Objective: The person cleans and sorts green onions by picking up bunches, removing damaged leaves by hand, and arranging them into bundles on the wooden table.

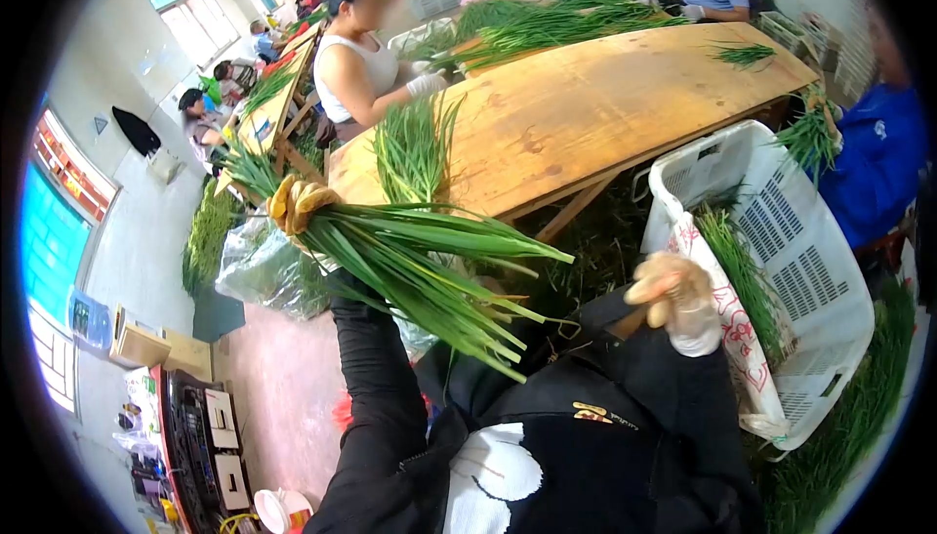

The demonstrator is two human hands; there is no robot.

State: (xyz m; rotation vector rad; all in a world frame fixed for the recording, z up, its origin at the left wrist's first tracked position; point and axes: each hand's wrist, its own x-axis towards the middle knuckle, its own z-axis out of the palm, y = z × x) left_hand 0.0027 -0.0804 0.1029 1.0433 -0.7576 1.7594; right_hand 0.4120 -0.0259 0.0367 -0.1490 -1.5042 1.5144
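Observation:
My left hand [298,205], in a yellowish glove, is closed around a bunch of long green garlic chives [429,251]. Their leaf ends fan out to the right in front of my dark jacket. On the right, my gloved right hand [675,302] hangs beside a white plastic basket [800,261], its fingers loosely bent and apart, with nothing visible in them. Inside that basket lie more green stalks [742,280] along a white sheet with red markings [727,324]. Another small bundle of greens [415,148] rests on the near left end of the wooden table [605,95].
A person in a white top [356,70] works at the table's left side, near a large heap of greens [566,26]. At right, a person in blue [874,163] holds a bunch. Greens cover the floor [849,446] beyond the basket. A clear plastic bag [268,270] lies left.

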